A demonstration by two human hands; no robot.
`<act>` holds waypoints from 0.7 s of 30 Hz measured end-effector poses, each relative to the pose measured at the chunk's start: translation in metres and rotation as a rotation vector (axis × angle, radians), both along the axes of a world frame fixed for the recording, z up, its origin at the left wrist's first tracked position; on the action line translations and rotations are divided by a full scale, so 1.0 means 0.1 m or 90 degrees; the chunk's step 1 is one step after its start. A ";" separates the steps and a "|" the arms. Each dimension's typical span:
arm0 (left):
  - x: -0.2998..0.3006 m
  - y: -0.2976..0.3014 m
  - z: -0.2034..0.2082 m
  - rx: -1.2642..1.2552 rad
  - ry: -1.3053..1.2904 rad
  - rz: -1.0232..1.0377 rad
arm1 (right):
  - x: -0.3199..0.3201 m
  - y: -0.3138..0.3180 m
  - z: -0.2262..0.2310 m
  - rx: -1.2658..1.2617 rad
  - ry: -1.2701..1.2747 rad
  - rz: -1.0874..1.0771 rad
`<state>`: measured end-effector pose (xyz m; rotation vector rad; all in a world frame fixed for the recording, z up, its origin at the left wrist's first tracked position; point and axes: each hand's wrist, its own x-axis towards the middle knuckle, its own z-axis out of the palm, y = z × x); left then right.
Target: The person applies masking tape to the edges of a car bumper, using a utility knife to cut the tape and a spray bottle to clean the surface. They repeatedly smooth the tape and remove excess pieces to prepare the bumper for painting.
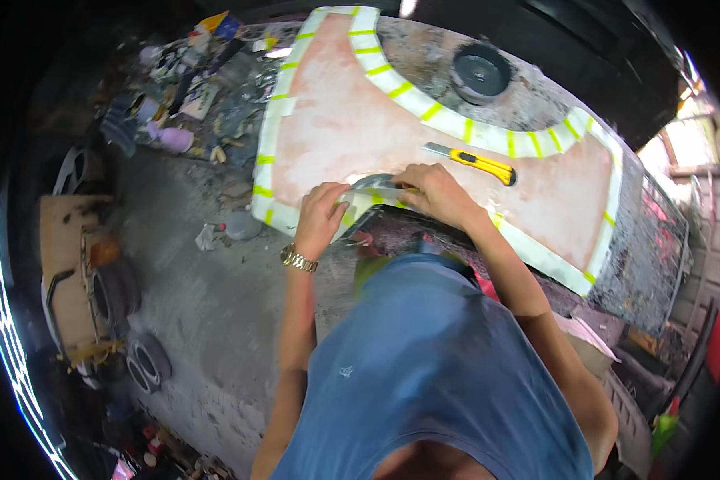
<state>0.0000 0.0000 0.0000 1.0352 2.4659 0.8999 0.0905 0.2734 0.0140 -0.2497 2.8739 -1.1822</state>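
A wide pale pinkish panel (336,104) lies before me, its outline edged with white strips (412,98) crossed by short pieces of yellow-green tape. At its near edge my left hand (322,212) pinches one end of a pale strip (376,195). Close by on the right, my right hand (438,194) bends over the same strip, fingers closed at its other end. Between the hands shows a dark grey curved shape (374,182), partly covered; I cannot tell what it is. A yellow and black utility knife (482,165) rests on the panel beyond my right hand, blade out.
A black round tub (480,74) stands on the stained worktop past the panel. Mixed scraps and containers, including a pink bottle (174,140), crowd the far left. Tyres (148,362) and a brown board (62,272) are on the left floor. A grated rack (660,232) adjoins the right side.
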 end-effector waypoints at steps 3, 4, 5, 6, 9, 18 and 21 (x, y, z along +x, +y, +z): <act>0.19 0.35 0.17 0.053 0.108 -0.048 | 0.19 0.39 0.05 -0.028 -0.087 -0.061; 0.25 0.48 0.22 0.074 0.130 -0.076 | 0.27 0.51 0.07 -0.048 -0.118 -0.086; 0.30 0.62 0.26 0.095 0.152 -0.103 | 0.36 0.61 0.08 -0.069 -0.149 -0.111; 0.34 0.76 0.29 0.098 0.168 -0.148 | 0.44 0.69 0.08 -0.085 -0.102 -0.116; 0.46 1.18 0.29 0.078 0.182 -0.226 | 0.67 0.90 0.13 -0.039 -0.096 -0.258; 0.73 1.83 -0.03 -0.035 0.212 -0.336 | 1.10 1.02 0.18 -0.069 -0.047 -0.419; 0.73 1.86 -0.13 -0.018 0.238 -0.317 | 1.22 1.01 0.12 -0.073 -0.065 -0.435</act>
